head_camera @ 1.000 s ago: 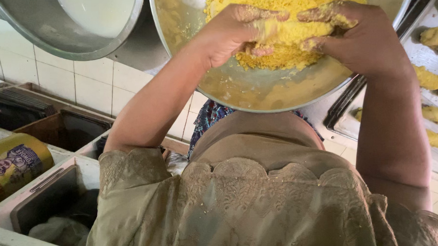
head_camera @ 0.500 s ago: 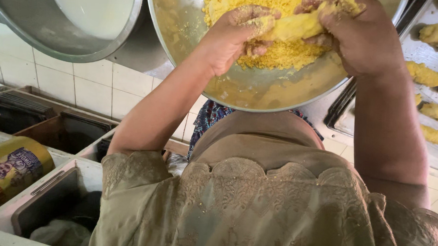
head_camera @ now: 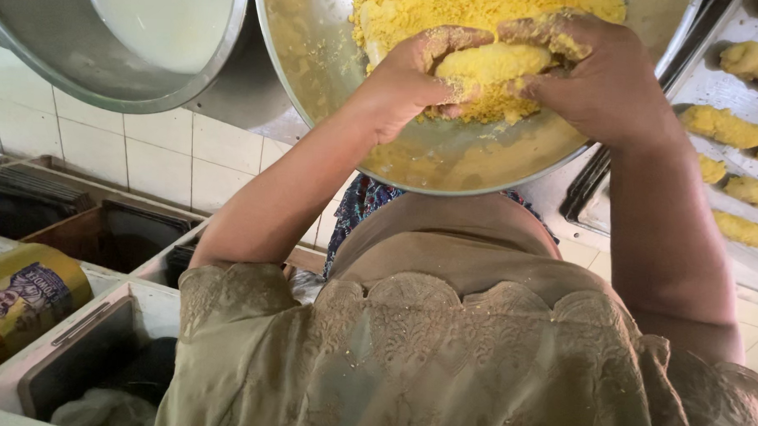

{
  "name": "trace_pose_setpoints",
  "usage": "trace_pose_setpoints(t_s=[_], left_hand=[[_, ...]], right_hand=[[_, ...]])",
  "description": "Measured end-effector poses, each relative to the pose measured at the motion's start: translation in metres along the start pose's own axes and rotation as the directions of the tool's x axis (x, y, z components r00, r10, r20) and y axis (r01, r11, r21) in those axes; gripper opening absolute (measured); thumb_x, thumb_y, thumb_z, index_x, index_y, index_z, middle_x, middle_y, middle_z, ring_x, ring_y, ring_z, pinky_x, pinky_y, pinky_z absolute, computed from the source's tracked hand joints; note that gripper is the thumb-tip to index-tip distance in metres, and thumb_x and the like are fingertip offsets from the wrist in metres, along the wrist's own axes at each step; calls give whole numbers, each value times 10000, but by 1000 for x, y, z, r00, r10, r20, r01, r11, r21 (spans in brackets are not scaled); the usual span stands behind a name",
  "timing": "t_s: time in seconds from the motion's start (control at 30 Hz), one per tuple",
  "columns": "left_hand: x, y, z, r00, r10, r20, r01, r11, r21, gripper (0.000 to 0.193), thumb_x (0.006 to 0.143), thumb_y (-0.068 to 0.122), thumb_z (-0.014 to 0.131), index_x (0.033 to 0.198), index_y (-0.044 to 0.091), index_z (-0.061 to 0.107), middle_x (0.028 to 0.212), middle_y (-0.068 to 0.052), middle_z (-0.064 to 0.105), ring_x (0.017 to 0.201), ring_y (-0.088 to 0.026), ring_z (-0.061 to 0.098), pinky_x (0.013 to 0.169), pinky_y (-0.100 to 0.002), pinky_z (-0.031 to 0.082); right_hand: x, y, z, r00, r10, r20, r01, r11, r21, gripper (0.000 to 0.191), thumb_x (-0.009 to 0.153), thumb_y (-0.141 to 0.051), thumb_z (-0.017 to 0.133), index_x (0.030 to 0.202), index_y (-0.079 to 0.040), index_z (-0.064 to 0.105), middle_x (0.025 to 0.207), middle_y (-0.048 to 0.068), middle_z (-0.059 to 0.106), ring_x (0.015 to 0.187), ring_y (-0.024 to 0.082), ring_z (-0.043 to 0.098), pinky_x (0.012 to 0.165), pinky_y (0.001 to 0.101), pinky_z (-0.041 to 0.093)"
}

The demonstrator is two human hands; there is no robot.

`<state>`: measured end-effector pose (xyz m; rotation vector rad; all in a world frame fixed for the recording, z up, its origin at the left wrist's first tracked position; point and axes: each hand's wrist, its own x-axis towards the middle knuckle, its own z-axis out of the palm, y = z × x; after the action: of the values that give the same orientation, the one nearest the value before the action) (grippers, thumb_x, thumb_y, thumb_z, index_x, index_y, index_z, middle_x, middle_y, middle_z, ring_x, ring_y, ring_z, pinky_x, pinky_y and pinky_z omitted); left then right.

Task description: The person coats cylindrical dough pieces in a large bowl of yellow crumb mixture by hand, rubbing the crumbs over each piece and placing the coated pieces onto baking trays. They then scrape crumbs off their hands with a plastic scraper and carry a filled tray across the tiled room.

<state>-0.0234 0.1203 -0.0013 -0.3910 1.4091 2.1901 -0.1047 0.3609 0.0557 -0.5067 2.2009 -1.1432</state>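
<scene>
A wide metal bowl [head_camera: 448, 161] holds a heap of yellow crumbs [head_camera: 420, 9]. Both my hands are over it, pressing an oblong crumb-coated piece [head_camera: 489, 64] between them. My left hand [head_camera: 409, 75] cups the piece from the left, fingers curled over its top. My right hand [head_camera: 594, 73] closes on it from the right, and crumbs cling to the fingers. The piece sits just above the crumb heap.
A metal tray [head_camera: 694, 81] at the right carries several coated pieces [head_camera: 722, 124]. A second metal bowl [head_camera: 150, 29] with pale liquid stands at the upper left. Below are white tiles, open bins and a yellow tin [head_camera: 19, 301]. My olive embroidered garment fills the foreground.
My hands have lifted the piece slightly out of the crumbs and turned it; it now lies more level between both hands. The view has shifted a little.
</scene>
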Motion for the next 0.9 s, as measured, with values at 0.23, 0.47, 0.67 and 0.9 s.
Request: trace_pose_setpoints(t_s=[0.23,0.47,0.67,0.9], left_hand=[[5,-2,-9,998,64,2,-63,980,-189,625,893,-73,673,1492,-26,503,1255,-61,683,924,-172,699,739,-280,543],[3,-5,4,996,86,-37,-90,988,-126,648,896,-87,648,1518,-23,480,1154,-145,713,913,-209,703,728,-283,551],[7,-12,7,1000,28,-9,-30,968,-248,510,934,-83,623,1435,-118,532,1256,-166,699,984,-288,731,746,-337,590],[16,-29,12,999,17,50,-6,975,-222,443,965,-37,649,1395,-119,582,1212,-220,702,980,-326,752,791,-350,612]], right_hand=[[5,-10,4,981,-141,-132,142,990,-8,569,812,-188,830,1320,-28,630,1210,118,666,1046,161,681,883,315,574],[-14,10,15,973,-116,-201,103,992,-76,445,911,-168,832,1315,-31,705,1175,162,741,1005,212,732,875,342,587],[-28,11,18,964,-79,-255,120,982,148,427,870,-134,778,1276,-38,684,1141,100,724,947,111,680,806,285,587],[-43,13,8,974,103,-199,-58,974,219,397,897,-121,812,1270,-12,729,1094,77,760,928,77,670,790,266,579]])
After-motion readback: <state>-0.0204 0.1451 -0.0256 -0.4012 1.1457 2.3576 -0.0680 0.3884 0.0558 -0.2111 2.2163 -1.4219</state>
